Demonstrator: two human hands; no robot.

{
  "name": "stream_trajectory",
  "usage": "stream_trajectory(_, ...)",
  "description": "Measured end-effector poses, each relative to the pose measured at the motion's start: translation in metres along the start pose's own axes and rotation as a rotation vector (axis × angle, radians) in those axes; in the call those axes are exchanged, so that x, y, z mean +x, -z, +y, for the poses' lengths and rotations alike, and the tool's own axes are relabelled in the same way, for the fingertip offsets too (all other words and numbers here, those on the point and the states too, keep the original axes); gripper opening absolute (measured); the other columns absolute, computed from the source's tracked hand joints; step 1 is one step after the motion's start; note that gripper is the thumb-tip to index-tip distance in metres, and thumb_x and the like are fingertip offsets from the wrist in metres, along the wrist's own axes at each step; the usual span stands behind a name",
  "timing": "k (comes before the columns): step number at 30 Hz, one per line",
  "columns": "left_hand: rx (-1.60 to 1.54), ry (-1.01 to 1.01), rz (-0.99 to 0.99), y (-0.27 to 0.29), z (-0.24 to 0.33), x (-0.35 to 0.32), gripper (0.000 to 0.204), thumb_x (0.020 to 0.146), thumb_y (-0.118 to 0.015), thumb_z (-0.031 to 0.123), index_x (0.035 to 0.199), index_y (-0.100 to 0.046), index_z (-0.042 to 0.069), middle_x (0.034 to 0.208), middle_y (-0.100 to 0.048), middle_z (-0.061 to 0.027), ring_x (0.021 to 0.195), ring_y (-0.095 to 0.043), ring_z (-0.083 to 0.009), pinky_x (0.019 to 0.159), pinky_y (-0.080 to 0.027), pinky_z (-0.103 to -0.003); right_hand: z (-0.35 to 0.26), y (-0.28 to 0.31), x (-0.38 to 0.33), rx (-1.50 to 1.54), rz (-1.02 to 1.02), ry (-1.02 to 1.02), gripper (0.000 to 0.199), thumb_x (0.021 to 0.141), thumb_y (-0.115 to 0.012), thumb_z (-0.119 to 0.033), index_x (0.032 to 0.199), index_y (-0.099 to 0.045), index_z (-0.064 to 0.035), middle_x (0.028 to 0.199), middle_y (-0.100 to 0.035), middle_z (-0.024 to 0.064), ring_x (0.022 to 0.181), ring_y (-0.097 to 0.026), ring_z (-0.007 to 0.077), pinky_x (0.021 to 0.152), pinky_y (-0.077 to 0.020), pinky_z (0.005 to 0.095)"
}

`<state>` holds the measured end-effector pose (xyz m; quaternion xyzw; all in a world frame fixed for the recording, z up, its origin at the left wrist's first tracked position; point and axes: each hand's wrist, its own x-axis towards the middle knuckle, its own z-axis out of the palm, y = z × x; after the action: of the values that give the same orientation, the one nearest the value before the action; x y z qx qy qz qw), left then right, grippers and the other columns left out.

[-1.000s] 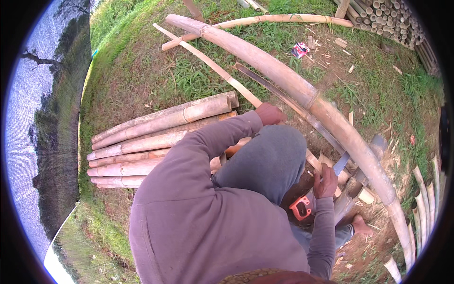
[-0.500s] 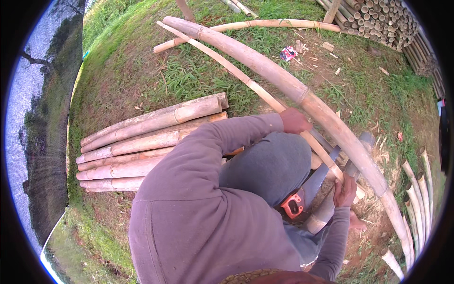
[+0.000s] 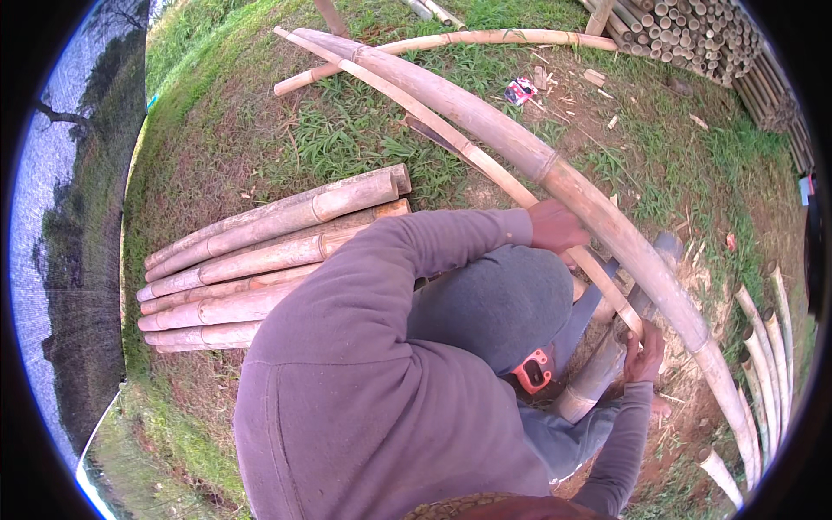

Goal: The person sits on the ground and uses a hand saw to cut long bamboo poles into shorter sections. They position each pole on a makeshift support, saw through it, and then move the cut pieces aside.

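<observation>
A long split bamboo strip (image 3: 490, 167) runs slantwise from the upper left down to the right, across my bent knee's front. My left hand (image 3: 557, 225) is wrapped round it near the knee. At its lower end, my right hand (image 3: 642, 352) grips the strip between thumb and fingers. Beneath lies a thick greyish bamboo piece (image 3: 596, 373) on the ground. A handsaw (image 3: 571, 336) with an orange handle rests beside my leg, its blade passing partly behind the strip. A dark-sided second strip (image 3: 438, 137) shows behind the first.
A thick bamboo pole (image 3: 485, 121) arches over the strip's far side. Cut bamboo poles (image 3: 260, 257) lie at my left. Stacked poles (image 3: 693, 35) stand at the far right, shorter stakes (image 3: 771, 347) at the right edge. A thinner pole (image 3: 485, 37) lies crosswise at the back.
Both hands have shifted slightly to the right with the strip, whose lower end now sits farther right. More of the dark-sided strip shows behind it. The view has moved a little.
</observation>
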<state>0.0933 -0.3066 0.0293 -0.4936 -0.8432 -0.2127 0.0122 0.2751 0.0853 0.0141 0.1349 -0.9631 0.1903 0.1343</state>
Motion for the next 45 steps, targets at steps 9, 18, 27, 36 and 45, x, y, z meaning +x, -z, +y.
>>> stream_trajectory(9,-0.081,-0.02,0.027,-0.011,0.005,0.027,0.048,0.081,-0.083,0.054,0.091,-0.069,0.008,0.08,-0.071,-0.0155,0.084,-0.071,-0.0421,0.074,-0.052,-0.054,0.021,0.013,-0.004,-0.007,-0.007,-0.042,0.039,0.099,-0.074,-0.021,0.131,-0.067,0.0005,0.117,-0.07,0.023,0.107,-0.065,0.0446,0.095,-0.0502,0.0512)
stream_trajectory(18,-0.064,0.043,-0.005,-0.016,0.019,0.055,0.051,0.082,-0.082,0.056,0.09,-0.07,0.007,0.079,-0.072,-0.0164,0.084,-0.072,-0.0429,0.075,-0.053,-0.054,0.049,0.026,0.002,-0.072,0.008,-0.018,0.036,0.103,-0.069,-0.023,0.13,-0.068,0.0011,0.118,-0.07,0.0223,0.107,-0.065,0.0445,0.096,-0.0502,0.051)
stream_trajectory(27,-0.065,0.108,-0.05,-0.024,0.02,0.07,0.051,0.081,-0.082,0.056,0.088,-0.071,0.007,0.077,-0.072,-0.0168,0.081,-0.072,-0.0435,0.073,-0.054,-0.054,0.078,0.02,0.001,-0.055,-0.052,-0.045,0.037,0.106,-0.066,-0.023,0.134,-0.066,0.0014,0.125,-0.068,0.026,0.115,-0.064,0.0473,0.101,-0.0502,0.0513)
stream_trajectory(36,-0.072,0.093,-0.06,-0.034,0.009,0.072,0.053,0.084,-0.079,0.058,0.103,-0.073,0.009,0.087,-0.074,-0.0167,0.088,-0.073,-0.0423,0.078,-0.054,-0.055,0.088,0.009,0.0,-0.054,-0.039,-0.049,0.041,0.104,-0.069,-0.025,0.136,-0.066,0.0001,0.129,-0.069,0.0259,0.122,-0.064,0.0475,0.106,-0.0491,0.0541)
stream_trajectory(45,0.003,0.002,0.239,-0.042,0.005,0.089,0.037,0.089,-0.083,0.037,0.117,-0.078,0.013,0.111,-0.07,-0.0085,0.108,-0.067,-0.033,0.091,-0.054,-0.049,0.097,0.01,0.041,-0.121,0.188,-0.028,0.041,0.088,-0.083,-0.023,0.124,-0.074,-0.0077,0.119,-0.067,0.014,0.11,-0.063,0.0387,0.099,-0.0508,0.0495)
